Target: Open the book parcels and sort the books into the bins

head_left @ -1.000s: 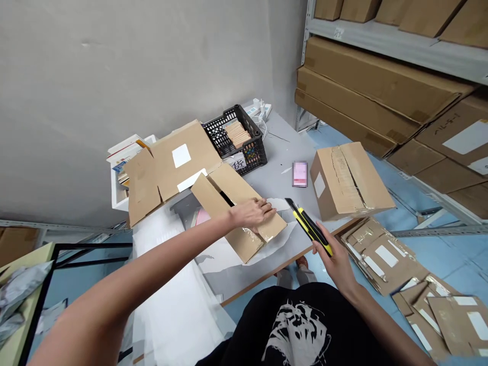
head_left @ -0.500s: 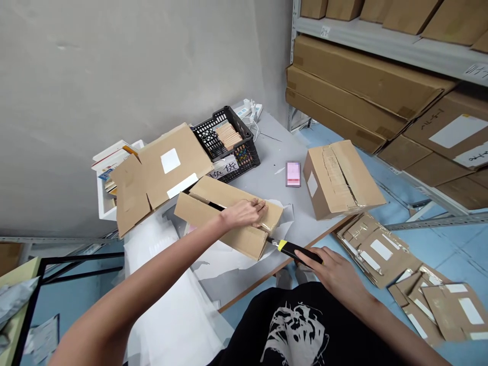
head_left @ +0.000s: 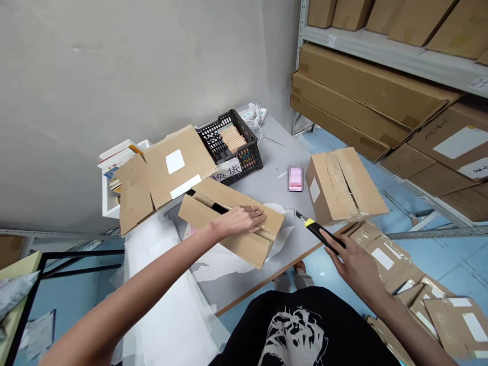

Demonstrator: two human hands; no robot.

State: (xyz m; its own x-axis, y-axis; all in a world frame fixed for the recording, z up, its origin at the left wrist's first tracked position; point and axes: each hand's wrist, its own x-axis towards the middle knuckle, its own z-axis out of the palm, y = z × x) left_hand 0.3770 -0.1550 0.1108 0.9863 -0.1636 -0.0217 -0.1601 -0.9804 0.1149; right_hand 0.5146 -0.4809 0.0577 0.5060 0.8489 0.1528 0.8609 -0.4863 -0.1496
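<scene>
A long, narrow cardboard box (head_left: 247, 249) lies on the grey table, with a dark gap between its top flaps. My left hand (head_left: 244, 218) rests on top of it, fingers stretched out across the flap near its right end. In my right hand (head_left: 353, 259) is a black and yellow box cutter (head_left: 322, 235), gripped by the handle. Its blade points up and left, over the table edge and apart from the box. White paper (head_left: 217, 262) spreads beneath the box.
A closed carton (head_left: 345, 185) stands at the table's right, beside a pink blurred item (head_left: 295, 179). Behind are a black crate (head_left: 249, 155) and flattened cardboard (head_left: 183, 162) over a white bin (head_left: 110, 201). Shelves of boxes (head_left: 366, 112) stand right; flattened cartons (head_left: 453, 320) lie on the floor.
The box cutter has come away from the box's right end, moving right and slightly up in my right hand. My left hand's fingers have flattened out on the flap.
</scene>
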